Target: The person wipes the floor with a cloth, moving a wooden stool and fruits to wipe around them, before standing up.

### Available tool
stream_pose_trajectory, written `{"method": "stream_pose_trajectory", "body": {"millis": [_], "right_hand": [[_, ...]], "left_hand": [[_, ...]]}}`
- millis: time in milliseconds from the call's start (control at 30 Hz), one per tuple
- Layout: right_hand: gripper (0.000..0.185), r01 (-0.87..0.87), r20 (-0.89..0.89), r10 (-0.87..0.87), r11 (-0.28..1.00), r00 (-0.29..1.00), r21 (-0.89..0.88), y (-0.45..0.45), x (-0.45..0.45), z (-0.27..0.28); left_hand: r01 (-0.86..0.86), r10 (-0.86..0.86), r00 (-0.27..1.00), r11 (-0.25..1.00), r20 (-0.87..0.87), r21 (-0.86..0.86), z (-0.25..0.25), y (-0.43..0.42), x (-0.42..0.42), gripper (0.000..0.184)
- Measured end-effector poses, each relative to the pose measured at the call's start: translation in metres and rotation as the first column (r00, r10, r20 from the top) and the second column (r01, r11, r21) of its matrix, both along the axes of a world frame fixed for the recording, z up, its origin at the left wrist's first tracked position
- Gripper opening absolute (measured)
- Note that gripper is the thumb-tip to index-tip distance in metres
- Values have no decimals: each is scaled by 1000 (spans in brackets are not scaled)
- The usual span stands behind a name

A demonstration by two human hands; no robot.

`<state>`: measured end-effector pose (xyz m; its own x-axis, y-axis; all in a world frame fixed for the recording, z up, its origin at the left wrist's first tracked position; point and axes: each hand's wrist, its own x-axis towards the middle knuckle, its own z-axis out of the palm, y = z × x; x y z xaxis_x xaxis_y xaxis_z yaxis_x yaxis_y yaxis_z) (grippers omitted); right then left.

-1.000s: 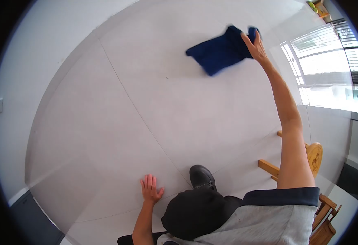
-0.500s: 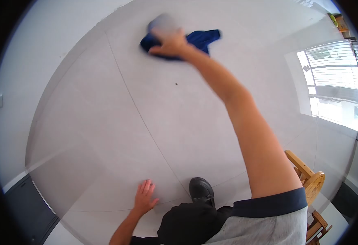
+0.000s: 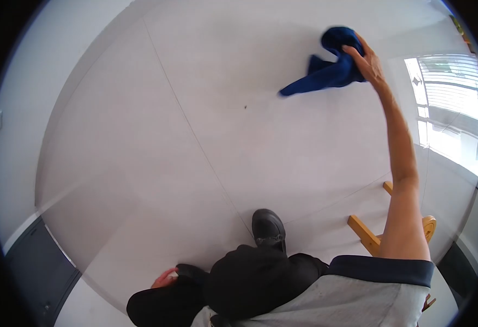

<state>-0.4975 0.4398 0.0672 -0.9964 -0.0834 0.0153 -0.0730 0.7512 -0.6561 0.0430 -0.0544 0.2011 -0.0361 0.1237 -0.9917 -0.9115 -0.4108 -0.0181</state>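
A dark blue cloth (image 3: 334, 73) lies bunched on the pale tiled floor at the upper right, one corner trailing to the left. My right hand (image 3: 365, 59), at the end of a stretched arm, grips its right side with the thumb on top and the other fingers partly out of sight. Low on the left, my left hand (image 3: 165, 279) shows only in part beside my dark-clad leg, close to a black shoe. Its fingers are mostly hidden. A small dark speck (image 3: 245, 107) is on the floor left of the cloth.
A wooden stool (image 3: 365, 234) stands at the right near my elbow. My black shoe (image 3: 269, 226) is planted at the lower middle. A grey door (image 3: 42, 272) is at the lower left, and a bright window reflection (image 3: 451, 92) shows at the right.
My right hand has swept the blue cloth from the upper middle to the upper right. My left hand has shifted down and left from the bare floor, partly behind my leg.
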Motion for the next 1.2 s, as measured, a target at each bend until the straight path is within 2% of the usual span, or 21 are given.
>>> {"method": "stream_pose_trajectory", "body": {"millis": [33,67,100,133,200,233,267,367,400,467,533,600,667,767,833,900,933,1000,1067,1167,1200], "right_hand": [[74,-32,-69,50,970,996,242,39,-13,-45],[78,50,-54,-31,916,998,399,53,-8,-71],[82,123,-88,-96,916,991,382,31,-1,-64],[86,189,-106,-161,911,981,366,4,11,-61],[94,-27,-59,46,955,997,297,-48,28,-56],[96,-106,-78,143,928,987,357,-82,42,-54],[98,-191,-87,248,890,965,414,-112,64,-52],[96,-423,-134,488,841,862,337,-182,113,-45],[90,-467,-123,527,821,841,329,-205,114,-45],[74,-579,-146,637,757,757,301,-245,97,-51],[61,-652,-189,689,724,700,224,-275,72,-48],[54,-579,-260,576,812,775,75,-288,45,-55],[49,-306,-287,329,944,900,121,-281,41,-53],[62,-224,-296,321,921,900,319,-230,70,-66],[80,-142,-14,172,857,985,496,-227,119,-44],[87,-191,78,175,876,982,443,-252,131,-51],[84,-237,145,191,861,971,449,-266,144,-47],[76,-531,113,520,807,847,258,-268,157,-45],[70,-770,259,725,590,638,243,-329,164,-27],[62,-935,267,909,257,320,246,-457,204,-8],[65,-969,195,963,146,186,200,-498,217,-16]], "left_hand": [[-10,14,999,994,32,-105,21,4,-16,38],[123,-107,988,981,111,-147,41,6,-29,39],[254,-221,958,951,184,-175,52,8,-44,41],[342,-335,940,925,71,-165,61,11,-62,44],[461,-476,877,873,-70,-160,67,5,-88,53],[479,-512,839,856,-183,-195,59,3,-99,52],[559,-573,781,819,-247,-130,51,3,-111,51],[652,-619,655,753,-433,-92,22,7,-128,50],[690,-642,587,715,-493,-110,8,5,-134,50],[645,-560,652,764,-510,-14,-11,6,-144,50],[722,-654,507,678,-562,-137,-18,4,-160,49],[729,-654,502,672,-566,-131,-28,6,-177,49],[616,-583,515,761,-628,-202,-50,-1,-179,48],[461,-494,541,851,-681,-251,-84,-7,-182,41],[386,-421,554,894,-719,-226,-94,-17,-186,40],[99,-155,552,988,-819,-121,-108,-43,-212,33],[84,-142,544,990,-827,-114,-111,-46,-207,33],[9,-207,446,974,-871,-227,-112,-25,-193,25],[102,-290,449,956,-845,-274,-111,-15,-180,21],[122,-255,400,967,-880,-225,-126,-19,-153,20],[38,-397,265,915,-878,-402,-131,-24,-146,19]]}}
